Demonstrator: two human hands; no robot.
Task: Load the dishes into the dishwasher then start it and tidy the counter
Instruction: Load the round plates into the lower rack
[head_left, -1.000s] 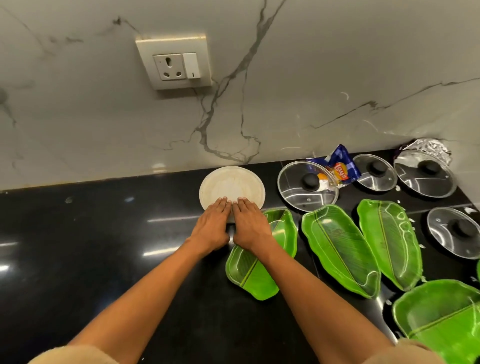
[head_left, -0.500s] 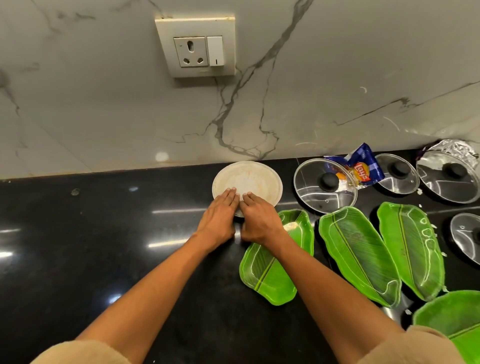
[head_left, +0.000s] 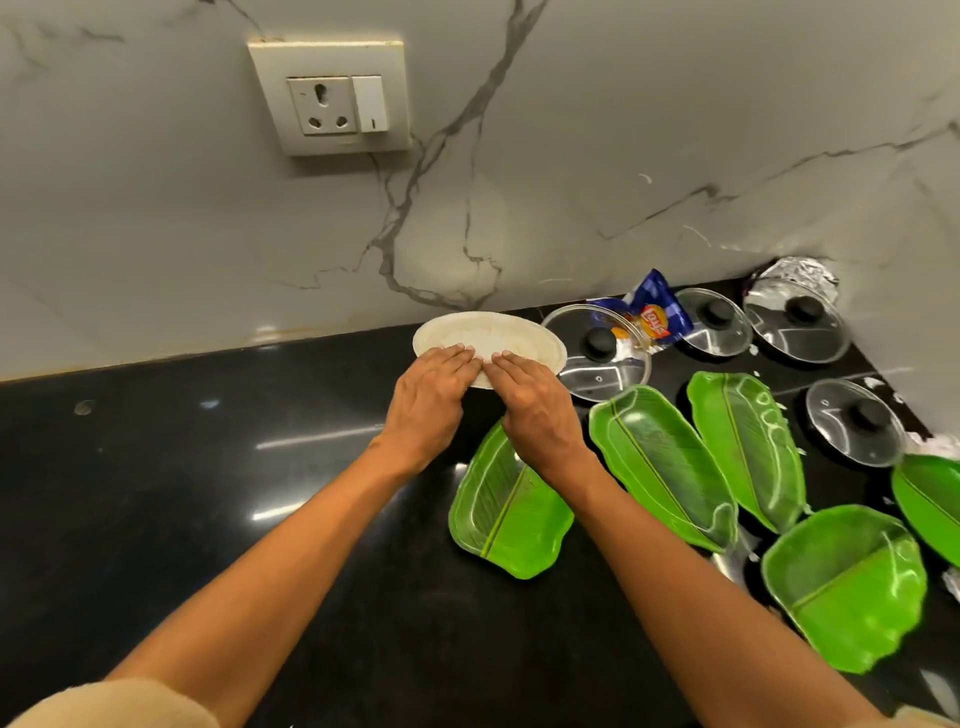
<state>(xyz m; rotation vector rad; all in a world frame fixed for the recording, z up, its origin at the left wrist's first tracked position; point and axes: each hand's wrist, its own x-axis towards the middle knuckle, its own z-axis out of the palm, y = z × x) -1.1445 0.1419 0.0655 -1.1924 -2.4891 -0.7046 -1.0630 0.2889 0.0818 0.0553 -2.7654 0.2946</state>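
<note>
- My left hand (head_left: 428, 402) and my right hand (head_left: 537, 410) are side by side in the middle of the picture.
- Both hands hold the near edge of a white plate (head_left: 519, 340). My fingers lie flat on top of it, so each grip is on the plate.
- The plate is at the back of the black table (head_left: 182, 493), close to the wall (head_left: 623, 156).
- Just right of the plate is a glass lid (head_left: 597, 353) with a black knob.
- A chip bag (head_left: 655, 317) sits behind that lid.
- More glass lids are in the upper right.
- A green leaf plate (head_left: 511, 514) lies under my right wrist.
- More green leaf plates fill the lower right.
- A wall socket (head_left: 332, 98) is in the upper left.
</note>
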